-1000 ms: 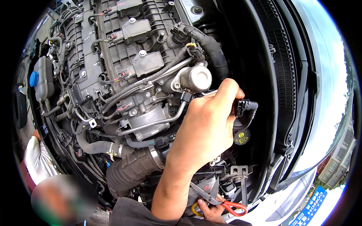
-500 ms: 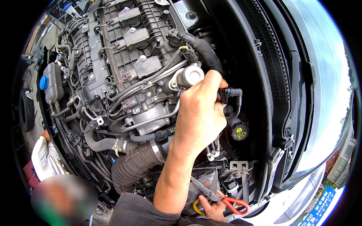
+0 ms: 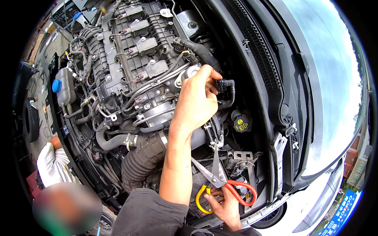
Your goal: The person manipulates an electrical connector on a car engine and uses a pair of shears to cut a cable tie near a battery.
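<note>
My left hand (image 3: pixel 195 103) reaches over the engine (image 3: pixel 132 74), its fingers closed on a black plastic hose connector (image 3: pixel 226 85). A thin black hose bends down from that connector, beside a silver round fitting partly covered by my hand. Lower right, my right hand (image 3: pixel 226 208) holds scissors (image 3: pixel 214 180) with one red and one yellow handle. Their blades are spread apart and point up toward the engine. Part of the yellow handle loop passes behind my fingers.
A ribbed air intake hose (image 3: pixel 143 159) runs beneath my left forearm. Right of it sits a black reservoir cap (image 3: pixel 241 122). A coolant tank with a blue cap (image 3: pixel 56 85) stands at the left. Another person (image 3: pixel 53 163) is at lower left, beyond the front of the car.
My view has shifted, so the engine sits differently in the picture. The scissors and my right hand now show higher and more fully. My left hand still grips the connector.
</note>
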Demonstrator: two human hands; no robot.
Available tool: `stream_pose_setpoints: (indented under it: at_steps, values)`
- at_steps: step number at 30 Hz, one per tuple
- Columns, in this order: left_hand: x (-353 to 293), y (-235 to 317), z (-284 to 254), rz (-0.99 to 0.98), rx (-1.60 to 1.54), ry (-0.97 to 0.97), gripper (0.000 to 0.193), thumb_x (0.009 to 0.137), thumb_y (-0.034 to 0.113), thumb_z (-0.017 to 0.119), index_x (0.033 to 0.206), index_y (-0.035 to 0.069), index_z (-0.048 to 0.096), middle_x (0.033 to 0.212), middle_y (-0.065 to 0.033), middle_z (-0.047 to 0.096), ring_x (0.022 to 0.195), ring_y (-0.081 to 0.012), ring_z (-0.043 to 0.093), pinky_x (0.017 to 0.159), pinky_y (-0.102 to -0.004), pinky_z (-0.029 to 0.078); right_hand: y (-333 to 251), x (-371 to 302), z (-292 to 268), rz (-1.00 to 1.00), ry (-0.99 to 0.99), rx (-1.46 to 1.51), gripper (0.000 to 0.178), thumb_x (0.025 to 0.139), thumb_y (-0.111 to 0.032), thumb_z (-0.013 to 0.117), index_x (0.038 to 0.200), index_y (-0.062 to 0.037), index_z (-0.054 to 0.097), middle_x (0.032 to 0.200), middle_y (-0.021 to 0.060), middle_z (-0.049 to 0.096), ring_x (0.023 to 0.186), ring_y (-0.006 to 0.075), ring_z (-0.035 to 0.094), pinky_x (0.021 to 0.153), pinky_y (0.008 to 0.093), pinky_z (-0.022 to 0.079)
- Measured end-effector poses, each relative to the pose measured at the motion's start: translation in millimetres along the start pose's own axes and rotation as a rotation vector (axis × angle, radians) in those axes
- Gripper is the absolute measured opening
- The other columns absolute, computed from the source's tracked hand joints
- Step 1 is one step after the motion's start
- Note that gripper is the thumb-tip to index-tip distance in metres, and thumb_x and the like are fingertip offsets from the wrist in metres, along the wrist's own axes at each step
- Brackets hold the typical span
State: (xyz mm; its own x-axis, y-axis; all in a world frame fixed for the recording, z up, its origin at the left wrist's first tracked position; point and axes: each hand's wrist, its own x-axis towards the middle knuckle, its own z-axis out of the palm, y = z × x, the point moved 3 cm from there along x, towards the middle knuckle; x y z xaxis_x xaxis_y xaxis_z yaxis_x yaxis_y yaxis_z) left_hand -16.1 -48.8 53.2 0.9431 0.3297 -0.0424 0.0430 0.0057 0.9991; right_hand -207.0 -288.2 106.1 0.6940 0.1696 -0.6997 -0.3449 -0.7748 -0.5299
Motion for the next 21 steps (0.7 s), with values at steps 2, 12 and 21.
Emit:
stream_pose_setpoints:
  at_steps: [2,12,21]
  values:
    - [0,-1,1,-0.013,-0.074,-0.004,0.035,0.075,-0.016,0.042,0.103,-0.005,0.060,0.087,-0.0080,0.066,0.078,-0.0130,0.064,0.076,-0.0269,0.050,-5,-10,-6,-0.080,-0.056,0.009,0.052,0.083,-0.007,0.081,0.126,0.0081,0.056,0.102,0.0149,0.070,0.097,0.0199,0.072,0.074,0.0295,0.059]
    - [6,-18,1,-0.182,-0.444,0.073,0.034,0.092,0.025,0.046,0.093,-0.002,0.068,0.083,-0.0083,0.068,0.077,-0.0163,0.066,0.071,-0.0310,0.048,-98,-50,-120,-0.570,-0.463,-0.389,0.037,0.081,-0.020,0.084,0.109,-0.0005,0.070,0.096,0.0144,0.072,0.086,0.0286,0.075,0.076,0.0340,0.061]
    - [4,-16,-1,-0.277,-0.549,0.125,0.045,0.100,0.041,0.051,0.101,0.000,0.070,0.097,-0.0109,0.073,0.089,-0.0204,0.069,0.082,-0.0348,0.050,-217,179,-88,-1.051,0.379,-1.248,0.035,0.074,-0.015,0.082,0.099,-0.0052,0.060,0.098,0.0087,0.068,0.097,0.0273,0.068,0.083,0.0390,0.057]
